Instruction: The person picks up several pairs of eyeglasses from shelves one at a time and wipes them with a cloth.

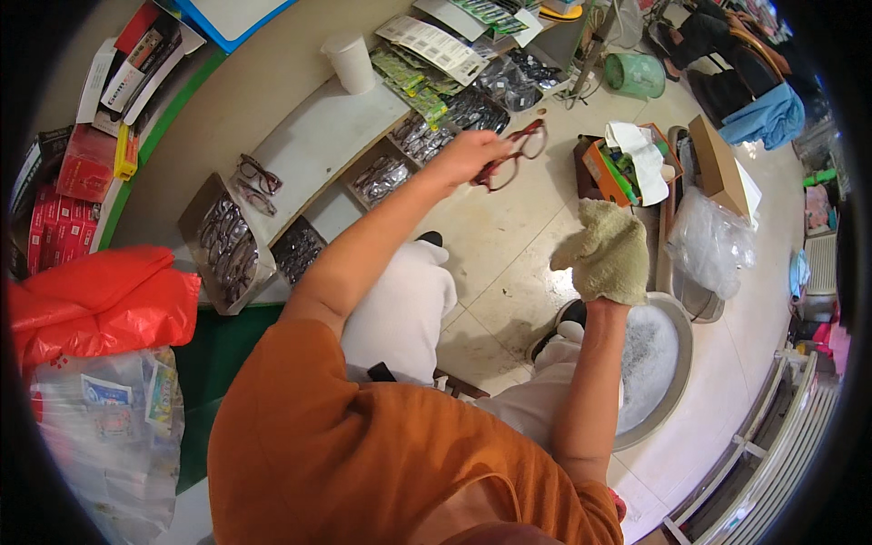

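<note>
My left hand, out over the tiled floor, grips a pair of dark red-framed eyeglasses by one side. A pale green cloth covers my right hand, whose fingers are hidden beneath it. Just below that hand stands a round basin of foamy water. Two more pairs of eyeglasses lie on the white shelf at the left, beside an open box packed with glasses. Bagged glasses fill compartments along the shelf's edge.
A white paper cup and carded packages stand on the shelf. Beyond the cloth sits an orange box holding white tissue. Clear plastic lies at the right. A metal rack is lower right. Another person is partly visible at the upper right.
</note>
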Tool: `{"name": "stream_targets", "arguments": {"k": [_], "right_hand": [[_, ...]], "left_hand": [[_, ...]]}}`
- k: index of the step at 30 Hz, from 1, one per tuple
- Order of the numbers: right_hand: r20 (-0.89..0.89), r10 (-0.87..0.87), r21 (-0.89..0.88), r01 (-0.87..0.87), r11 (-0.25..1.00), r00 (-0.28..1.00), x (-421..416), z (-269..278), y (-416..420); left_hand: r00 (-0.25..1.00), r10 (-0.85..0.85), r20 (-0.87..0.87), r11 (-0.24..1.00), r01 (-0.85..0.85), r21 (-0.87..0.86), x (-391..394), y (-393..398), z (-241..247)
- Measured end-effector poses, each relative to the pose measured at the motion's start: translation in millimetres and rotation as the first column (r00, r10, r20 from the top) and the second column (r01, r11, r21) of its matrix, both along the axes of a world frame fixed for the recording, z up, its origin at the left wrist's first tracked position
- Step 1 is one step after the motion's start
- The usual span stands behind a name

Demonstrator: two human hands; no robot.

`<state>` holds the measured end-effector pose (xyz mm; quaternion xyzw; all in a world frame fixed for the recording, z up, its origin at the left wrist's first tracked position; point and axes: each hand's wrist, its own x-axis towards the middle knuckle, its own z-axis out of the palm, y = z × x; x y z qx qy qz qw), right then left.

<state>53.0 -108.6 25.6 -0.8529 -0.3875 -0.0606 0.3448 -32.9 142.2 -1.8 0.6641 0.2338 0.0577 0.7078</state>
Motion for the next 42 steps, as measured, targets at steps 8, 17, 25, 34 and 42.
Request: {"name": "stream_targets", "arguments": {"k": [8,17,25,34,42], "right_hand": [[0.284,0.125,0.011,-0.133,0.991,0.951,-5,13,11],[-0.222,-0.098,-0.373,0.008,0.928,0.97,-1,-13,-8],[-0.094,0.094,-0.388,-0.123,0.913,0.991,13,-43,-7],[-0.038,0.003,-0.318,-0.015,0.948,0.999,-11,-5,26],[0.307,0.207,-0.165,-0.162,0.973,0.929,-26,31,49]], "left_hand": [[0.906,0.298,-0.3,0.951,-0.31,0.009,-132,90,-153],[0.786,0.432,-0.443,0.895,-0.314,0.317,-174,204,-285],[0.814,0.365,-0.452,0.766,0.014,0.643,-147,189,-314],[0.761,0.605,-0.234,0.505,-0.139,0.852,-147,142,-252],[0.914,0.383,-0.133,0.668,-0.175,0.724,-185,51,-60]]}}
